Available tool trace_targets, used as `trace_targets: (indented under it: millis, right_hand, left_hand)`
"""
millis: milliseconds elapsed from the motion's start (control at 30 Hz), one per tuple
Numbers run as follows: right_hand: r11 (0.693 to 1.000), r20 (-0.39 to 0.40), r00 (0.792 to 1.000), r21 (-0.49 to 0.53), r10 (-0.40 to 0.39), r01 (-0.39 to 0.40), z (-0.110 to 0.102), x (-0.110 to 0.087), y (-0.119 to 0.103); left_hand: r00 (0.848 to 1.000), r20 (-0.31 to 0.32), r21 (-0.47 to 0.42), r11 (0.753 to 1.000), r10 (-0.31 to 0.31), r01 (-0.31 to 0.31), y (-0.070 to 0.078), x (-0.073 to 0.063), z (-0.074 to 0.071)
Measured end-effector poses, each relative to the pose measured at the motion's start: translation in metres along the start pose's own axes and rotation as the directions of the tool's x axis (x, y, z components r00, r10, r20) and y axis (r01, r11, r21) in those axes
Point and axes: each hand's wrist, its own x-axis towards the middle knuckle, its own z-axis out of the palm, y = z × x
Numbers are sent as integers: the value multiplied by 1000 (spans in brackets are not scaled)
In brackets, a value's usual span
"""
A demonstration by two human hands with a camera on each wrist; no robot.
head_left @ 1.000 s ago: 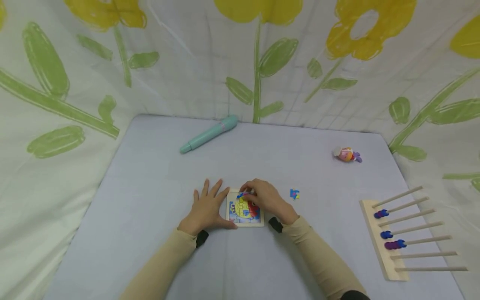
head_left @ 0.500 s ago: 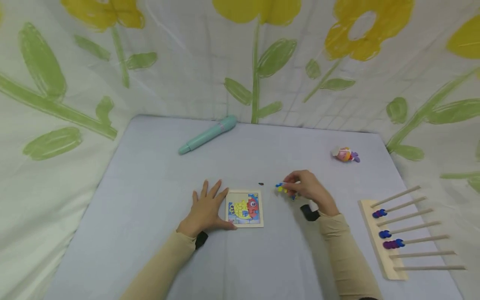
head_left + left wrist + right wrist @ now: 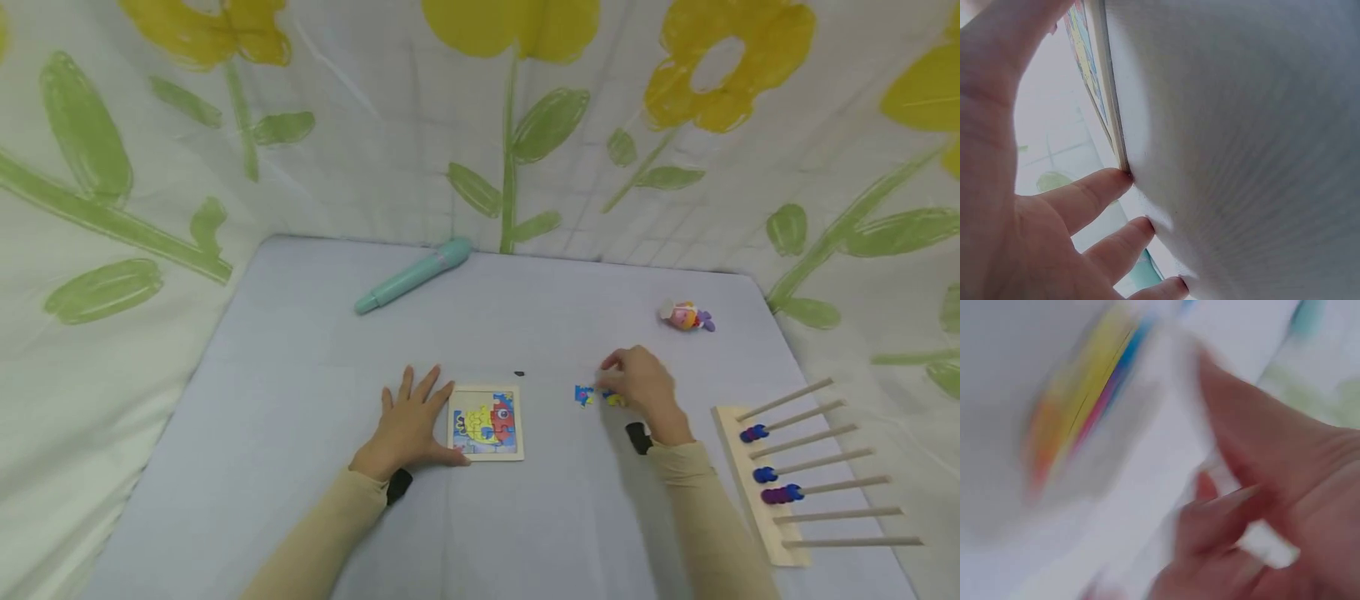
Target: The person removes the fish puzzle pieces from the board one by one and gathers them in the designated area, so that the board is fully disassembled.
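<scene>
A small wooden jigsaw puzzle (image 3: 483, 425) in a square frame shows a yellow and red fish; its upper left part is bare backing. My left hand (image 3: 405, 429) lies spread at its left side, thumb at the lower left corner and index fingertip against the frame's edge (image 3: 1110, 94). Over to the right, my right hand (image 3: 647, 392) hovers with loosely bent fingers beside a yellow and blue puzzle piece (image 3: 613, 399). In the blurred right wrist view, that piece (image 3: 1088, 394) appears apart from the thumb. Another blue piece (image 3: 583, 395) lies just left of it.
A teal pen-shaped toy (image 3: 412, 277) lies at the back. A small doll-like figure (image 3: 686, 317) rests at the back right. A wooden peg rack (image 3: 761, 487) with beads stands at the right, its rods pointing right. A tiny dark bit (image 3: 519, 373) lies beyond the puzzle.
My right hand has carried a puzzle piece from the frame's top to the right, and now the piece is beside the other one, out of its fingers. My left hand has stayed put.
</scene>
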Motion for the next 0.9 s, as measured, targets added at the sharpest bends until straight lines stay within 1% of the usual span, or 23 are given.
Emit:
trace_targets:
  millis: [33, 67, 100, 133, 167, 200, 233, 300, 367, 467, 600, 767, 833, 900]
  right_hand:
    - [996, -22, 996, 20, -88, 88, 8, -2, -13]
    - [983, -37, 984, 34, -177, 178, 18, -3, -25]
    - [964, -45, 964, 33, -264, 265, 28, -5, -37]
    - [941, -43, 941, 30, -335, 336, 38, -7, -49]
    - [921, -34, 921, 11, -389, 389, 47, -9, -59]
    - [905, -32, 905, -14, -424, 424, 56, -11, -67]
    - [896, -34, 895, -48, -444, 442, 63, -13, -73]
    - [887, -46, 890, -120, -453, 445, 73, -16, -82]
    - [888, -68, 892, -158, -446, 432, 78, -18, -86]
    - [890, -87, 891, -158, -445, 429, 82, -20, -86]
    - [898, -67, 899, -122, -433, 424, 84, -24, -82]
    - [907, -10, 909, -72, -417, 415, 83, -22, -83]
    - [920, 33, 920, 10, -391, 391, 80, -18, -86]
    - [930, 78, 930, 110, -359, 350, 78, -12, -88]
  left_hand:
    - [1000, -1, 2, 1000, -2, 2, 0, 0, 0]
    - [1000, 0, 4, 1000, -5, 5, 0, -1, 0]
    - [1000, 2, 3, 1000, -7, 7, -1, -1, 0]
    - [1000, 1, 3, 1000, -5, 5, -1, -1, 0]
    - [1000, 4, 4, 1000, -2, 2, -1, -1, 0]
    - [1000, 5, 5, 1000, 1, -2, -1, -1, 0]
    - [1000, 6, 7, 1000, 5, -5, 0, -1, 0]
    - [1000, 2, 9, 1000, 11, -11, 0, -1, 0]
    - [1000, -2, 12, 1000, 10, -10, 0, 0, 0]
    - [1000, -13, 10, 1000, 9, -9, 1, 0, 2]
    - [1000, -7, 1, 1000, 18, -18, 1, 0, 6]
    - [999, -14, 3, 1000, 29, -29, 1, 0, 7]
    - [1000, -19, 13, 1000, 21, -21, 0, 0, 6]
    - [1000, -22, 18, 1000, 12, -11, -1, 0, 4]
